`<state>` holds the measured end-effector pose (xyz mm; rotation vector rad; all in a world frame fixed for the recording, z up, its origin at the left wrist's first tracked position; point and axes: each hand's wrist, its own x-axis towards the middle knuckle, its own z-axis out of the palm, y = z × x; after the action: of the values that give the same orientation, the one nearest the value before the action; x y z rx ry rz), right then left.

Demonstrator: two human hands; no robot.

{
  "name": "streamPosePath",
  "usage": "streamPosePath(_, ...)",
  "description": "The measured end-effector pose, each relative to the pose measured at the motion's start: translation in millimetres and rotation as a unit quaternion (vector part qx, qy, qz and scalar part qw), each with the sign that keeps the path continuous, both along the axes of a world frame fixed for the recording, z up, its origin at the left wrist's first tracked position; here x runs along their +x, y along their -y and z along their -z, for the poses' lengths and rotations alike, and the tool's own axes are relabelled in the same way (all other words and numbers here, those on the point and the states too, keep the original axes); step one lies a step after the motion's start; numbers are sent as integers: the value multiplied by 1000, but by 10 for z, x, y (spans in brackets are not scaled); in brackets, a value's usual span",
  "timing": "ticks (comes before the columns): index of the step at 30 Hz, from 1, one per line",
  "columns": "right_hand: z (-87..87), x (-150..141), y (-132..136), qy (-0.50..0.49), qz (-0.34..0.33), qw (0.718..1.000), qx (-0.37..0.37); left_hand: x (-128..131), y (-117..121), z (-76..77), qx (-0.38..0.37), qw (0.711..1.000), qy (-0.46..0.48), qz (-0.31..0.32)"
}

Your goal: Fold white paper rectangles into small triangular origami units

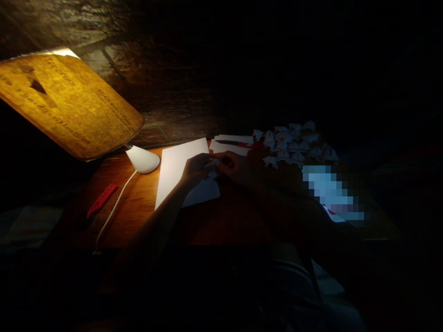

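Observation:
My left hand point(196, 168) and my right hand point(236, 167) meet above the wooden table, fingers closed on a small piece of folded white paper point(212, 171) between them. Its exact folds are too dim to make out. Beneath the hands lies a large white sheet point(176, 168). Just behind them are smaller pieces of white paper point(232, 138), with a dark-bladed, red-handled tool point(249, 145) lying across them. Several small folded paper figures point(289, 146), pointed in shape, are heaped to the right of my right hand.
A lamp with a printed yellow shade point(76, 106) and a white base point(142, 160) stands at the left; its white cord point(116, 204) crosses the table point(138, 198). A red-handled tool point(102, 200) lies beyond the cord. At the right glows a pixelated screen point(332, 191). A wall point(152, 92) rises behind.

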<state>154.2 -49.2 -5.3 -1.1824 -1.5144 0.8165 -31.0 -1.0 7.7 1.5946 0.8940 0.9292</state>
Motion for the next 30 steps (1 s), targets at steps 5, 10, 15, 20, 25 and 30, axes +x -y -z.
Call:
streamPosePath(5, -77, 55, 5, 53, -20, 998, 26, 26, 26, -33, 23, 1000, -3, 5)
streamPosePath(10, -189, 121, 60, 172, 21, 985, 8, 21, -46, 40, 90, 995, 12, -28)
streamPosePath(15, -194, 206, 31, 250, -4, 967, 40, 18, -29, 120, 110, 993, -51, 11)
streamPosePath(20, -169, 258, -7, 229, -72, 970, 44, 13, -19, 107, 216, 967, -135, -8)
streamPosePath(25, -166, 267, 7, 273, -56, 960, 3, 4, 1, 44, 322, 922, -214, 10)
streamPosePath(30, -209, 272, 44, 288, -33, 957, -3, 12, 58, -1, 338, 906, -242, 79)
